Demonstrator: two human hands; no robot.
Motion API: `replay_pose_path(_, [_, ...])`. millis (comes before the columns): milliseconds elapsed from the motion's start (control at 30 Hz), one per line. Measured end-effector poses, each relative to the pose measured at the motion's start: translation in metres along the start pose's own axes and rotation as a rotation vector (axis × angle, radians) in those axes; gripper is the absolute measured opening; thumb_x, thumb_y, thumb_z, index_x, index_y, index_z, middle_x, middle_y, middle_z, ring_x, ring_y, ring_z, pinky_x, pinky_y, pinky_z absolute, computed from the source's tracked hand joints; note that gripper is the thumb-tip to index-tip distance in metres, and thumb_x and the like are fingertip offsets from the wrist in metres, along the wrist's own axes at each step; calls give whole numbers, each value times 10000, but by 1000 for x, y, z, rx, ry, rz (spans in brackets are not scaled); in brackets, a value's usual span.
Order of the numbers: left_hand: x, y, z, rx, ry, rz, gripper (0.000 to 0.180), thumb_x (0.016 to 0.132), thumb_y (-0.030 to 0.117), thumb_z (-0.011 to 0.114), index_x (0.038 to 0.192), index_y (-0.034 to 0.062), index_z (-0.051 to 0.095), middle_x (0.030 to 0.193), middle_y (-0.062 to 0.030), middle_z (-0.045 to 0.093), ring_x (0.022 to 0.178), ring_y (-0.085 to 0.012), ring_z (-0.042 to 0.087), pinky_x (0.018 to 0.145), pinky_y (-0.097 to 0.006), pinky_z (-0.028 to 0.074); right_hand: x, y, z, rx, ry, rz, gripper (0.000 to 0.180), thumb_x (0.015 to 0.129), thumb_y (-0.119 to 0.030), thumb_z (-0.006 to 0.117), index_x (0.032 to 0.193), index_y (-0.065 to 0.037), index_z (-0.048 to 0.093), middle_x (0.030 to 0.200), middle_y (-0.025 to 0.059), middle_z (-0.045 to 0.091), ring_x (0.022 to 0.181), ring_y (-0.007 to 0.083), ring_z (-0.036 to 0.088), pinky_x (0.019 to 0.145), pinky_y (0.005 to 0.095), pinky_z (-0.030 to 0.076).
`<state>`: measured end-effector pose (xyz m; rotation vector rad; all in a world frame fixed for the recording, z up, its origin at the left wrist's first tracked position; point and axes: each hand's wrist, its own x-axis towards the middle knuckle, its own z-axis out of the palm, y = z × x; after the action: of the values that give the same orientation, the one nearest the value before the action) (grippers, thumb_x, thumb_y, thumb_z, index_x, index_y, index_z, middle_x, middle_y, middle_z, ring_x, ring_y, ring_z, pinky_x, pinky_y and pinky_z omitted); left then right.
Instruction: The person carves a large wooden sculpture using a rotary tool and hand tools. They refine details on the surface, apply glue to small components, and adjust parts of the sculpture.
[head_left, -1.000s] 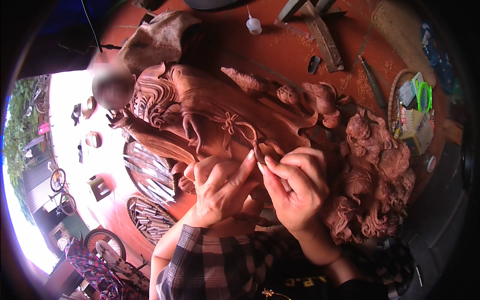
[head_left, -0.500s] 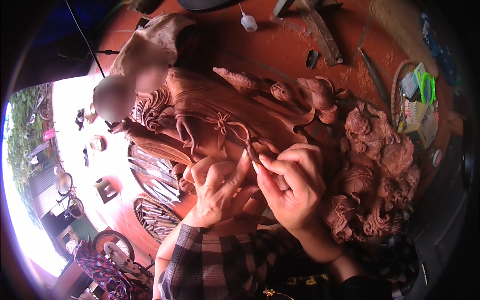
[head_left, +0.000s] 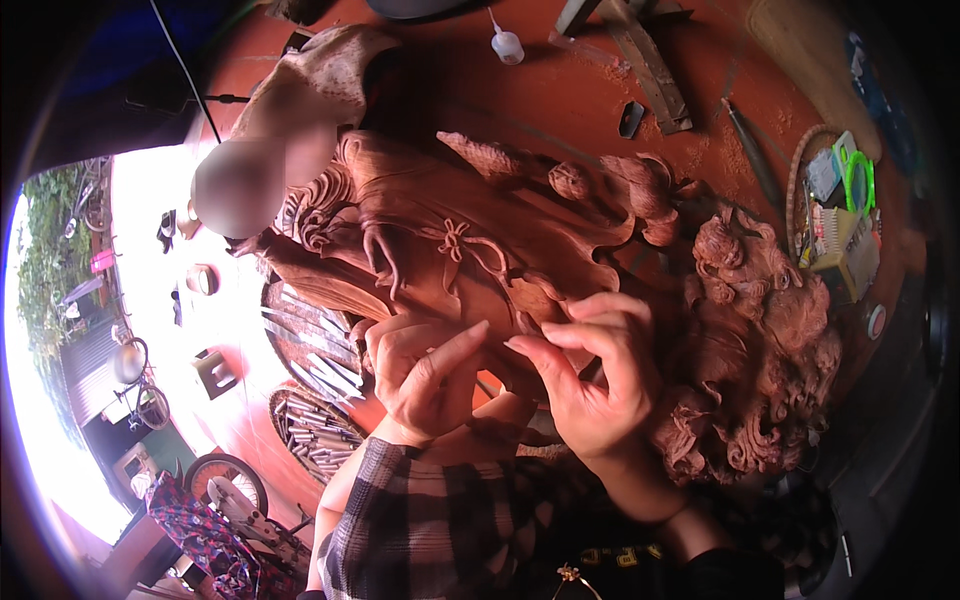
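A large reddish-brown wood carving [head_left: 430,215] of a robed figure lies across the view before me, with a carved cord tied in a bow [head_left: 453,241]. The cord's dark end [head_left: 525,322] lies between my two hands. My left hand [head_left: 425,375] hovers at its left, fingers loosely curled and one digit stretched toward it. On its right is my right hand [head_left: 600,385], thumb and forefinger parted close to the cord end. I see nothing held in either hand. Part of the figure's upper end is blurred.
More carved figures [head_left: 740,340] stand at the right. A basket of chisels [head_left: 310,430] and a tray of long metal tools [head_left: 315,355] lie at left. A round basket [head_left: 800,180] holds small goods at far right. A small bottle [head_left: 507,46] and wooden piece [head_left: 650,70] lie beyond.
Both hands have drawn apart from the carved cord end, where their fingertips met before. The right thumb and forefinger have opened. The view has shifted slightly.
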<state>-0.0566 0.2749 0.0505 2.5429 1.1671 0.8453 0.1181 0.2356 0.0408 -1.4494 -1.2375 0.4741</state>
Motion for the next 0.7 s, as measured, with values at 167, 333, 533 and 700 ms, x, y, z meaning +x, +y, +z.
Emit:
replay_pose_path(167, [26, 14, -20, -590, -242, -367, 268, 813, 54, 750, 1068, -9, 695, 927, -145, 724, 773, -210, 694, 675, -304, 527, -8, -1, -3, 167, 12, -153, 448, 671, -109, 903, 971, -107, 571, 853, -10, 667, 858, 197, 608, 698, 310, 531])
replay_pose_path(333, [16, 10, -26, -1374, -383, -1041, 172, 935, 91, 667, 1060, -28, 673, 911, -79, 711, 850, -115, 655, 782, -256, 535, -7, -7, -5, 163, -117, -178, 430, 690, -108, 889, 995, -89, 586, 897, 12, 686, 911, 224, 627, 746, 313, 539])
replay_pose_path(533, [13, 4, -24, -1581, -269, -971, 223, 975, 141, 621, 1113, -31, 651, 924, -60, 695, 836, -112, 650, 769, -255, 534, -3, -21, -4, 149, -176, -114, 290, 772, -53, 811, 1031, -16, 686, 961, 101, 690, 902, 275, 663, 791, 356, 556])
replay_pose_path(700, [7, 4, -16, -1597, -241, -922, 243, 978, 159, 621, 1134, -25, 651, 924, -57, 697, 840, -114, 656, 733, -251, 543, -9, -27, 0, 170, -176, -18, 226, 801, 15, 763, 1019, 13, 706, 948, 118, 680, 849, 250, 679, 748, 336, 565])
